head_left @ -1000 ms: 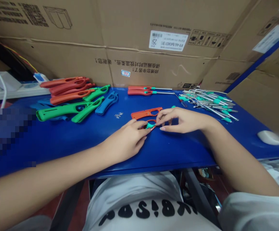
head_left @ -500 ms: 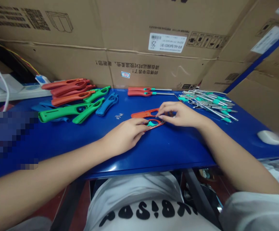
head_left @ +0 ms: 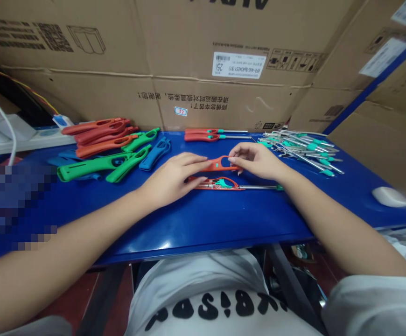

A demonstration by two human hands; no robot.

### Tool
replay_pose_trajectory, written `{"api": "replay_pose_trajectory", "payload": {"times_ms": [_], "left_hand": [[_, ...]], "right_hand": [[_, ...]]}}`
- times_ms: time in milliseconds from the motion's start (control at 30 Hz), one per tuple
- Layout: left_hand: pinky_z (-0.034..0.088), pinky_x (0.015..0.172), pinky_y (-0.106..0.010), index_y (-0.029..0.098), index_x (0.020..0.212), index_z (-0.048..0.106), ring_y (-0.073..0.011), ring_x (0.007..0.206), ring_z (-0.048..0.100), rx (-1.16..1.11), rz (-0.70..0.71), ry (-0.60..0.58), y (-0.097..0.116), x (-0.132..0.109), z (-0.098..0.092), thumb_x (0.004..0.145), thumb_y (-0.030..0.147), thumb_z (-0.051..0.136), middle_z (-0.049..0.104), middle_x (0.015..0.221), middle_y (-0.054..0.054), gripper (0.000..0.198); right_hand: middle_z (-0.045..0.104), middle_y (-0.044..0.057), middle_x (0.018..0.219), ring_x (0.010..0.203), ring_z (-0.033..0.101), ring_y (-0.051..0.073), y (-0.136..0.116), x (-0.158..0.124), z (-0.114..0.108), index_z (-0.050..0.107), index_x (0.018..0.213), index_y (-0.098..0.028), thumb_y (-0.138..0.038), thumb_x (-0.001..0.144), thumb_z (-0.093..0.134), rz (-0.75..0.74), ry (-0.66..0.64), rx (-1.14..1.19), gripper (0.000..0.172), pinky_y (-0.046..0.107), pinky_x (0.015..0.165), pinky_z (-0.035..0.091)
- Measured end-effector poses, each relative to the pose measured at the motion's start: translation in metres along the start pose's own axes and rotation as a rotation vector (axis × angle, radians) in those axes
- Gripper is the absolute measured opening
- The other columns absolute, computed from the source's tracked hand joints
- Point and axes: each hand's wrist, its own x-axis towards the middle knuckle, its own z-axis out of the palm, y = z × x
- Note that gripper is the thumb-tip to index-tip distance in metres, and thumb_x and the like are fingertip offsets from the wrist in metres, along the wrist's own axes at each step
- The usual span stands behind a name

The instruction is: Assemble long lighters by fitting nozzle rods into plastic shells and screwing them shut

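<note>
Both hands hold an orange plastic handle shell (head_left: 220, 163) just above the blue table (head_left: 203, 214). My left hand (head_left: 170, 179) pinches its left end and my right hand (head_left: 257, 159) pinches its right end. Under it lies a second orange shell half (head_left: 220, 184) with a teal trigger and a metal rod (head_left: 259, 187) pointing right, flat on the table close to both hands.
Orange, green and blue handle shells (head_left: 108, 149) are piled at the back left. Two assembled orange lighters (head_left: 213, 134) lie at the back. Several metal rods with teal ends (head_left: 301, 147) are heaped at the right. Cardboard boxes (head_left: 203, 70) wall the rear; a white object (head_left: 390, 196) sits far right.
Both hands left the lower shell with its trigger and rod on the table and picked up the other orange shell, lifting it over the lower one.
</note>
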Motion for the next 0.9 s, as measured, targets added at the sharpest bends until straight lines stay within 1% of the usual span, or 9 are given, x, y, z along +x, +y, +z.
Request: {"api": "replay_pose_trajectory", "payload": {"times_ms": [67,133,233,300,400,500,633,767,900], "left_hand": [[0.055,0.101,-0.044,0.017,0.127,0.069,-0.0262,0.115,0.067,0.045,0.011,-0.006,-0.005,0.001,-0.003,0.099,0.028,0.058,0.071,0.127,-0.013,0.031],[0.056,0.099,-0.041,0.016,0.126,0.069,-0.0247,0.112,0.068,0.041,0.006,-0.039,-0.006,0.001,-0.006,0.101,0.027,0.055,0.072,0.124,-0.012,0.031],[0.056,0.097,-0.037,0.015,0.127,0.068,-0.0236,0.109,0.069,-0.01,-0.015,-0.097,-0.002,0.002,-0.009,0.101,0.029,0.054,0.073,0.122,-0.012,0.033],[0.057,0.095,-0.036,0.014,0.123,0.07,-0.0229,0.105,0.071,-0.057,-0.04,-0.121,0.0,0.003,-0.011,0.101,0.032,0.055,0.073,0.118,-0.013,0.032],[0.057,0.088,-0.032,0.014,0.116,0.072,-0.0213,0.097,0.071,-0.126,-0.054,-0.178,0.001,0.004,-0.012,0.1,0.034,0.057,0.074,0.11,-0.012,0.03],[0.055,0.086,-0.03,0.015,0.115,0.072,-0.0203,0.094,0.071,-0.173,-0.045,-0.244,0.0,0.004,-0.013,0.099,0.034,0.058,0.074,0.108,-0.01,0.029],[0.054,0.088,-0.031,0.015,0.117,0.072,-0.0207,0.098,0.071,-0.184,-0.036,-0.268,-0.003,0.003,-0.01,0.099,0.035,0.06,0.074,0.111,-0.01,0.03],[0.054,0.091,-0.032,0.014,0.118,0.072,-0.0213,0.1,0.07,-0.185,-0.035,-0.268,-0.004,0.002,-0.007,0.098,0.036,0.061,0.074,0.112,-0.011,0.031],[0.054,0.093,-0.033,0.015,0.118,0.072,-0.0221,0.102,0.07,-0.181,-0.04,-0.271,-0.005,0.001,-0.007,0.097,0.034,0.062,0.074,0.113,-0.011,0.03]], "right_hand": [[0.067,0.002,0.078,0.067,0.064,0.017,-0.004,-0.001,0.003,0.063,0.093,-0.02,-0.051,0.079,0.078,0.06,-0.044,0.105,0.037,0.033,0.061,0.059],[0.07,0.004,0.087,0.07,0.065,0.016,-0.007,-0.002,0.004,0.066,0.099,-0.019,-0.05,0.08,0.077,0.055,-0.095,0.107,0.038,0.032,0.062,0.059],[0.072,0.007,0.099,0.08,0.065,0.017,-0.01,-0.006,0.001,0.069,0.111,-0.017,-0.046,0.082,0.075,-0.047,-0.172,-0.06,0.042,0.031,0.068,0.055],[0.072,0.007,0.099,0.083,0.064,0.018,-0.012,-0.008,-0.001,0.07,0.114,-0.016,-0.044,0.08,0.077,-0.123,-0.212,-0.22,0.045,0.03,0.071,0.052],[0.07,0.006,0.096,0.081,0.061,0.017,-0.014,-0.011,-0.004,0.07,0.111,-0.015,-0.043,0.08,0.076,-0.203,-0.258,-0.394,0.042,0.029,0.07,0.048],[0.068,0.006,0.095,0.082,0.06,0.017,-0.016,-0.012,-0.004,0.069,0.106,-0.015,-0.044,0.082,0.075,-0.272,-0.317,-0.455,0.038,0.03,0.074,0.048],[0.067,0.006,0.096,0.083,0.059,0.017,-0.016,-0.012,-0.004,0.067,0.103,-0.016,-0.043,0.082,0.076,-0.301,-0.344,-0.466,0.035,0.03,0.075,0.048],[0.067,0.006,0.098,0.085,0.059,0.018,-0.014,-0.012,-0.005,0.066,0.105,-0.017,-0.043,0.081,0.076,-0.29,-0.346,-0.475,0.037,0.03,0.075,0.048],[0.065,0.007,0.099,0.085,0.059,0.018,-0.012,-0.012,-0.004,0.068,0.109,-0.018,-0.044,0.084,0.074,-0.299,-0.367,-0.475,0.036,0.03,0.074,0.048]]}}
